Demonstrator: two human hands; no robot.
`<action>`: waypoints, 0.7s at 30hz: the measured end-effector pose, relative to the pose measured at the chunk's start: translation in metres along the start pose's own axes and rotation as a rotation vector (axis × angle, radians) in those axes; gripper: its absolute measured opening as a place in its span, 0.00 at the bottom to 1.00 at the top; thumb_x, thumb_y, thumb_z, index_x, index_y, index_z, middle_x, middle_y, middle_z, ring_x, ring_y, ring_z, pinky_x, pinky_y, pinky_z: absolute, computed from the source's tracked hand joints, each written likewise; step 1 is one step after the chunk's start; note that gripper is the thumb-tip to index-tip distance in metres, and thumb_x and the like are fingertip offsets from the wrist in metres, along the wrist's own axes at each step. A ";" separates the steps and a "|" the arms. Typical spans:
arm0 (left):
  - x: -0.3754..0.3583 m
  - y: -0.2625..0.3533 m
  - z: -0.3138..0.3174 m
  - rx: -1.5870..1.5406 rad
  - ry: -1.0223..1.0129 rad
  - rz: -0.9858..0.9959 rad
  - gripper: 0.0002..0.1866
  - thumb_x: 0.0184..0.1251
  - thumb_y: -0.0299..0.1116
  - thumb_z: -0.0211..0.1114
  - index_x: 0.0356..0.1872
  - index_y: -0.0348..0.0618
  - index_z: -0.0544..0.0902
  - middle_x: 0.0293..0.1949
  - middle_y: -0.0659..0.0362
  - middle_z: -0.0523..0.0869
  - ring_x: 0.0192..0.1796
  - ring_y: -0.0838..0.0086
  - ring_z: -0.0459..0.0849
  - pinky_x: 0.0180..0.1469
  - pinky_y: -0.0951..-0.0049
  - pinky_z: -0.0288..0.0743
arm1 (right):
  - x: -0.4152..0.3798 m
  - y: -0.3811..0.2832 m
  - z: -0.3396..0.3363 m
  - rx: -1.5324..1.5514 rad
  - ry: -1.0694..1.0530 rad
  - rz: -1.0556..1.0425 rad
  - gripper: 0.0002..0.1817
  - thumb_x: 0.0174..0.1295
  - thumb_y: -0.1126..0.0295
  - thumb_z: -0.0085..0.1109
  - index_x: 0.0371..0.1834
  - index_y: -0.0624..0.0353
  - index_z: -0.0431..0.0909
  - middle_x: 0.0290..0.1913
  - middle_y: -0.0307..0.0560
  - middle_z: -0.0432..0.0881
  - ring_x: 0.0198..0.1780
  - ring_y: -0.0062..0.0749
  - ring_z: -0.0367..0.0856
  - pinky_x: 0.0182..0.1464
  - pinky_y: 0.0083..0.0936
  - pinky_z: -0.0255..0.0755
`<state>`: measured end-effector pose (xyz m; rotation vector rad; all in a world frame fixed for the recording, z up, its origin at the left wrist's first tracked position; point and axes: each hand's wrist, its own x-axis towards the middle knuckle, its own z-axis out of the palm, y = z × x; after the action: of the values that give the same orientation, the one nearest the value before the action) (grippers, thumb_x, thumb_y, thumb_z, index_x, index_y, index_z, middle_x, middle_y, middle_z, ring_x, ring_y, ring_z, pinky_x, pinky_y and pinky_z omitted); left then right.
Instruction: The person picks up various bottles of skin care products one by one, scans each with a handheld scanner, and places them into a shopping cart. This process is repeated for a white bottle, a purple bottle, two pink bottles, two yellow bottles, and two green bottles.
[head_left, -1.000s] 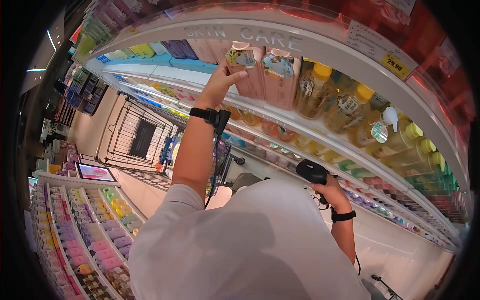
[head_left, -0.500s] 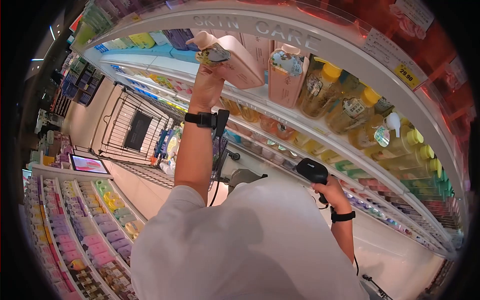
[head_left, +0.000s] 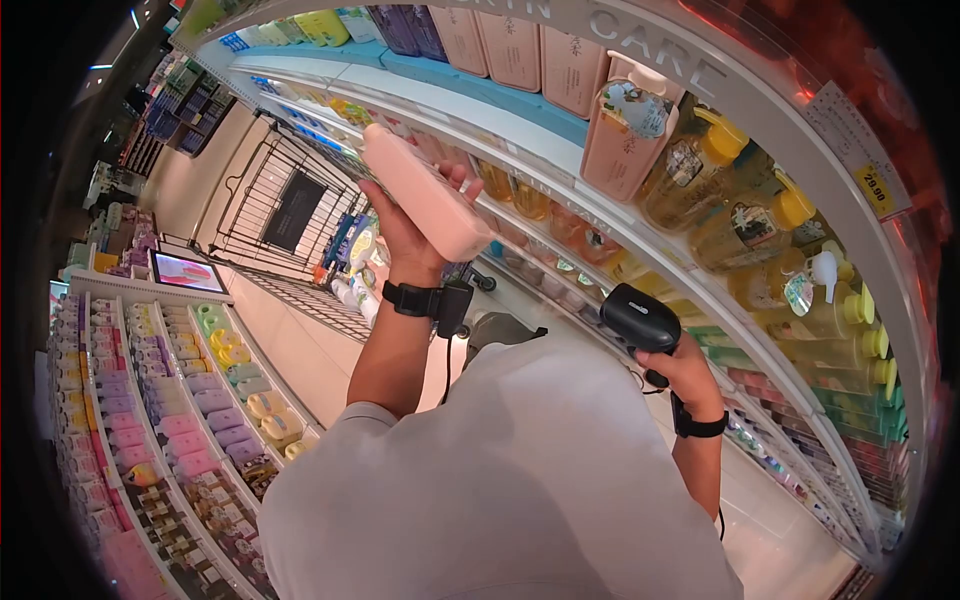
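Observation:
A pink bottle [head_left: 425,190] lies tilted in my left hand [head_left: 405,232], its fingers wrapped round it, with a plain side facing up. My left hand is away from the shelf, near the cart. My right hand [head_left: 682,372] grips the handle of a black handheld scanner [head_left: 641,318] in front of the lower shelves. Another pink bottle [head_left: 622,140] with a hanging tag stands at the front of the upper shelf, beside yellow-capped bottles [head_left: 690,170]. Both wrists wear black straps.
A wire shopping cart [head_left: 265,200] holding some goods stands at the left. Curved shelves [head_left: 560,180] run across the upper right. At the lower left is a display [head_left: 180,410] of small colourful packs, with a screen [head_left: 187,272] at its end.
My left hand has come down from the shelf with the pink bottle, which is turned in the hand. The view has shifted, and the scanner in my right hand appears slightly lower.

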<state>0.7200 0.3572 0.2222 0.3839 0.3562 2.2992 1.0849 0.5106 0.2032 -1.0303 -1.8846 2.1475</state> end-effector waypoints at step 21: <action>-0.051 -0.065 0.008 0.199 0.082 -0.356 0.45 0.58 0.72 0.57 0.63 0.41 0.70 0.49 0.48 0.82 0.49 0.56 0.85 0.50 0.54 0.83 | -0.012 -0.045 0.028 0.001 -0.255 -0.044 0.29 0.54 0.77 0.66 0.62 0.61 0.74 0.55 0.37 0.81 0.54 0.21 0.74 0.61 0.22 0.66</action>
<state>0.7986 0.3643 0.1975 0.2974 0.6434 1.9399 1.0632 0.4917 0.2488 -0.7357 -1.9882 2.3488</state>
